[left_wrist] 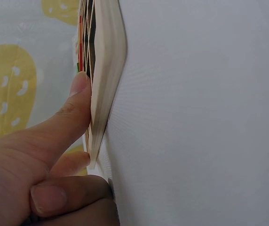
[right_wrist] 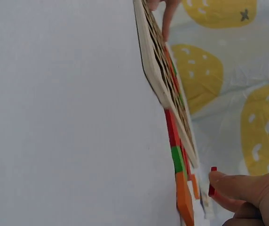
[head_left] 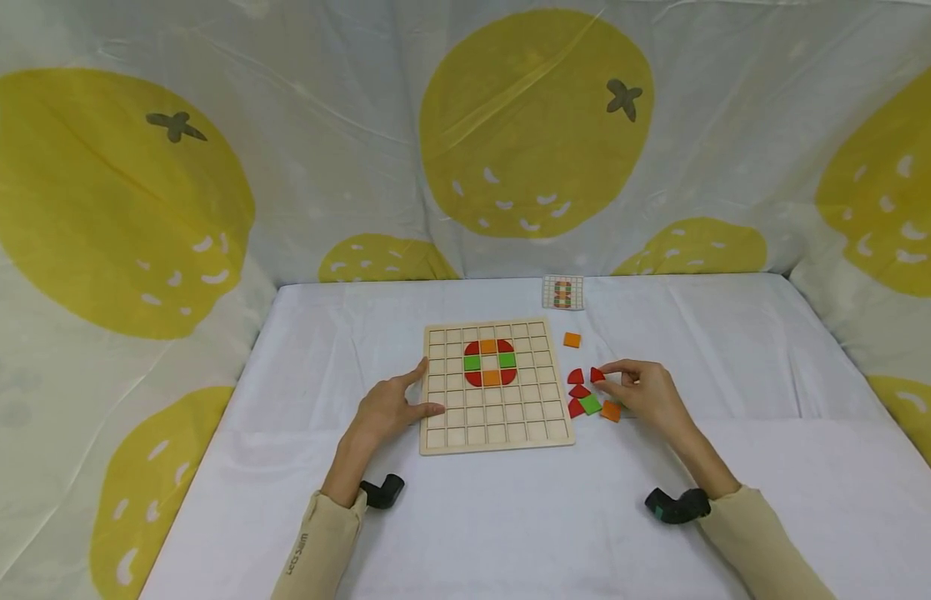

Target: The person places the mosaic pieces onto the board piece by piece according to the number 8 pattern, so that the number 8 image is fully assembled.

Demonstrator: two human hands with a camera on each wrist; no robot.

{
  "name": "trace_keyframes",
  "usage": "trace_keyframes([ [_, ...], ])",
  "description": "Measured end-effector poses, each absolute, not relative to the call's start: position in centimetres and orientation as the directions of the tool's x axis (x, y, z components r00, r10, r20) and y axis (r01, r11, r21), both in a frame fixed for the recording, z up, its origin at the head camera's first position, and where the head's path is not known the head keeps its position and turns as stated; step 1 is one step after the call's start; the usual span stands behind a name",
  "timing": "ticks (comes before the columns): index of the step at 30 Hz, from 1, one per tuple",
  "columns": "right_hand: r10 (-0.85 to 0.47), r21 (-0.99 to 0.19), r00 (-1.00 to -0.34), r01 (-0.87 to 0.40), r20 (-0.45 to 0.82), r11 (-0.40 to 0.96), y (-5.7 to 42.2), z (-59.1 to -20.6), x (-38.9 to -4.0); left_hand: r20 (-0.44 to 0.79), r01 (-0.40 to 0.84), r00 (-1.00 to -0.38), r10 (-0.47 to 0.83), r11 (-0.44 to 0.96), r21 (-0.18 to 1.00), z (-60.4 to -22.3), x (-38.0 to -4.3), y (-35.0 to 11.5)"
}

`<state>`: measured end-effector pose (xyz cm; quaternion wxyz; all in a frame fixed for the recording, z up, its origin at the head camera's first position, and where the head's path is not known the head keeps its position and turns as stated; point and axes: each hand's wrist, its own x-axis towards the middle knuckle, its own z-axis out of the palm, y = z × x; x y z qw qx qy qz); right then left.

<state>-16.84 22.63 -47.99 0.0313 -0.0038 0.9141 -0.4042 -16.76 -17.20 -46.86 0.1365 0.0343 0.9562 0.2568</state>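
Observation:
A square wooden grid board [head_left: 476,425] lies flat on the table with a ring of red, orange and green pieces [head_left: 491,346] in its cells. My left hand [head_left: 386,408] is at its left edge, the thumb [left_wrist: 80,84] extended onto the board and the index finger touching it. In my right hand [head_left: 645,392], thumb and index finger pinch a red quarter-round piece [right_wrist: 213,181], raised off the table in the right wrist view. Beside the board lie several red pieces [head_left: 576,377], a green square [head_left: 590,405] and an orange square [head_left: 611,410].
Another orange square [head_left: 573,340] lies near the board's upper right corner. Behind it is a small pattern card [head_left: 563,300] with a printed grid. A white cloth covers the table [head_left: 510,525], and a lemon-print curtain [head_left: 345,150] hangs behind.

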Motion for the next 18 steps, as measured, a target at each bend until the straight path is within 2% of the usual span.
trace_keyframes([
  [8,-0.099,-0.781,-0.991,0.011,-0.094,0.625,18.8,-47.5,-17.1,-0.236,0.004,-0.961,0.146,0.857,0.515,-47.0,-16.7,-17.3],
  [18,-0.226,-0.786,-0.97,-0.069,-0.091,0.614,13.9,-47.7,-17.4,-0.23,0.01,-0.962,0.149,0.858,0.513,-46.8,-16.7,-17.3],
])
